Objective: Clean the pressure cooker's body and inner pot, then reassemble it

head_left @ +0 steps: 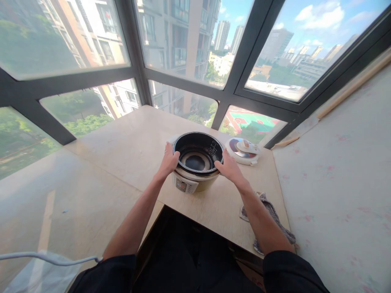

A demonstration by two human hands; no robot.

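Note:
A black inner pot [195, 140] with level marks on its inside wall sits at the top of a white and gold electric cooker [203, 186]. Its rim shows above the cooker's body. My left hand [169, 160] grips the pot's rim on the left, thumb over the edge. On the opposite side my right hand [229, 167] holds the rim with its thumb inside. The outer fingers of both hands are partly hidden. Behind my right hand, the cooker's white lid [242, 150] lies on the tabletop.
A pale tabletop [131, 138] runs along the windows. Under my right forearm lies a crumpled grey cloth [273, 215]. A white cable [55, 258] crosses at the lower left, over a translucent plastic sheet [45, 276]. The papered wall [332, 183] borders the right side.

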